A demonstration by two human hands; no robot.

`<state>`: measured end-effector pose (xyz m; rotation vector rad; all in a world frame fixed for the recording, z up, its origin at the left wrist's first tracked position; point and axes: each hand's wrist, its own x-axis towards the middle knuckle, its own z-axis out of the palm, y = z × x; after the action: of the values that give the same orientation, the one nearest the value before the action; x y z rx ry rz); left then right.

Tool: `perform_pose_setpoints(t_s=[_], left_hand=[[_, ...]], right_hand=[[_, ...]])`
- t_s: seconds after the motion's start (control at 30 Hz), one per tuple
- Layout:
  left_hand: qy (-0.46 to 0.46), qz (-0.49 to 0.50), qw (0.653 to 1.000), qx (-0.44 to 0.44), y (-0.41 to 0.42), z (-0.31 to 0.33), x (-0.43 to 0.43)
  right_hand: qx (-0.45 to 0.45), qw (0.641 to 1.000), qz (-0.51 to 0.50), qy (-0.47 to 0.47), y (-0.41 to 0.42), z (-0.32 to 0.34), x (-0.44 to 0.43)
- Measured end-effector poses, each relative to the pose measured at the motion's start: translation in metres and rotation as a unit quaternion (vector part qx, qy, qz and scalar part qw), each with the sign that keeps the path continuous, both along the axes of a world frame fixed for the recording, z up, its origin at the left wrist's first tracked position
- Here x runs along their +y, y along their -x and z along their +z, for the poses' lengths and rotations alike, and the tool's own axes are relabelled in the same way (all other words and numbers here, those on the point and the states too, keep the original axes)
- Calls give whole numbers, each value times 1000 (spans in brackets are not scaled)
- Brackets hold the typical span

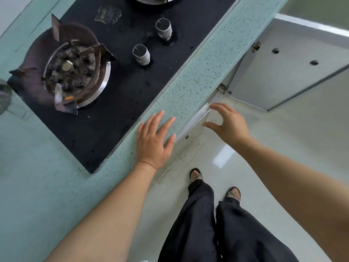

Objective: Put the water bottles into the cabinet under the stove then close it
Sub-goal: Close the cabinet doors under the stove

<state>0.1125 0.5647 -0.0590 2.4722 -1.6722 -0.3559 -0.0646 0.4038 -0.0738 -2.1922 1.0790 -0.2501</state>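
I look down on a black gas stove (120, 76) set in a green speckled counter (198, 70). Under the counter a grey cabinet door (294, 72) on the right stands wide open. A second cabinet door (194, 122) below my hands is slightly ajar. My left hand (154, 141) lies flat on the counter's front edge, fingers spread. My right hand (228, 122) hovers with fingers apart, its fingertips touching the top edge of the ajar door. No water bottles are in view. The cabinet's inside is hidden by the counter.
Two foil-wrapped knobs (164, 29) (141, 54) stand on the stove beside the left burner (73, 72). My feet in sandals (196, 175) stand on the glossy white floor (283, 140) near the counter. A metal utensil (4, 97) pokes in at the far left.
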Motion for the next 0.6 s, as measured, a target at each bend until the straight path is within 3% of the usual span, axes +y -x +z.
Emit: perform_pose_setpoints(t_s=[0.27,0.6], left_hand=[[-132,7,991,16,26,41,-15],[-60,-84,995,15,143,116,-140]], right_hand=[[34,999,-4,-40,55,60,10],[109,992,-8,61,190,136,-69]])
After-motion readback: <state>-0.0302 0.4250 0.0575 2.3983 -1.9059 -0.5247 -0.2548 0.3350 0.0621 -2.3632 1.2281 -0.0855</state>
